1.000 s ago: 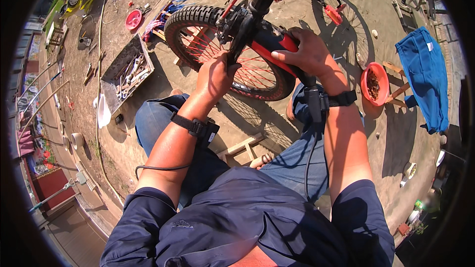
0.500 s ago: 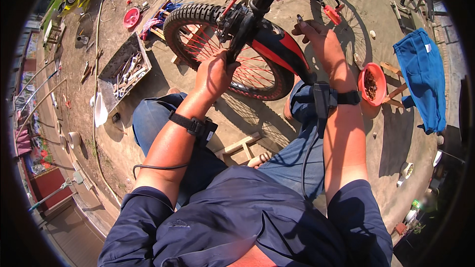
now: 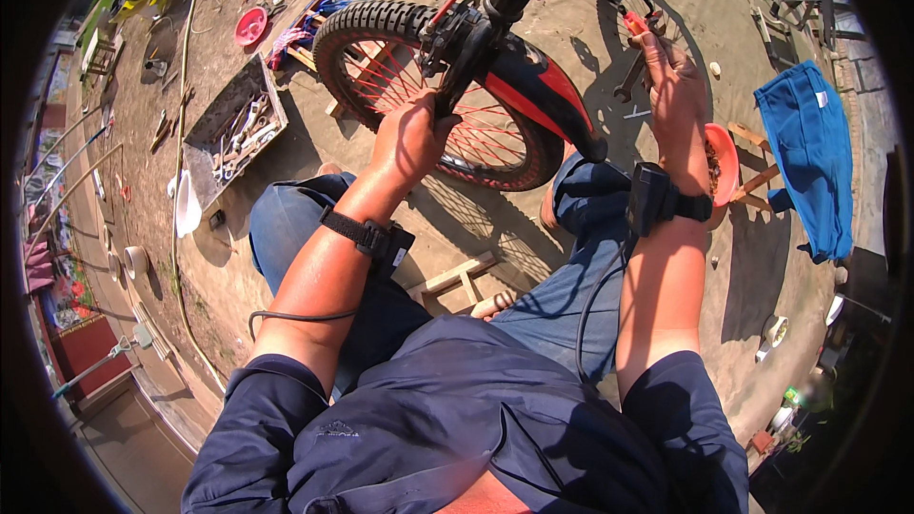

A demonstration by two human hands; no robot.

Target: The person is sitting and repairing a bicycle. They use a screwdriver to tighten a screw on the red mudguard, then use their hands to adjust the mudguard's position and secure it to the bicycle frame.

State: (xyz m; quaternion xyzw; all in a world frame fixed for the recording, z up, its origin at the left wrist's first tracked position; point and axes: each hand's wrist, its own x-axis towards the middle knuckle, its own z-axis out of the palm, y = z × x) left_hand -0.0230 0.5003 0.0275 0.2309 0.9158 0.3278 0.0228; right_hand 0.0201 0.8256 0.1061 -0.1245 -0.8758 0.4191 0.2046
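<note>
A bicycle with a black and red frame stands in front of me. Its front wheel [image 3: 333,67] has red spokes and a knobby black tyre, and a black and red mudguard [image 3: 545,95] curves over it. My left hand [image 3: 411,138] is closed round the lower end of the black front fork [image 3: 468,62]. Further right, my right hand [image 3: 674,76] reaches forward, its fingers closed at the red pedal [image 3: 634,23] and partly covering it. An open-ended wrench [image 3: 628,78] shows on the ground beside that hand.
A metal tray [image 3: 205,124] of tools lies at left, beyond my knee. At right are a red bowl [image 3: 724,167] of small brown parts and a stool with blue cloth [image 3: 809,162]. A small wooden frame [image 3: 462,276] lies between my legs.
My right hand has moved right and forward from beside the mudguard to the red pedal, uncovering the wrench. My left hand keeps its hold on the fork.
</note>
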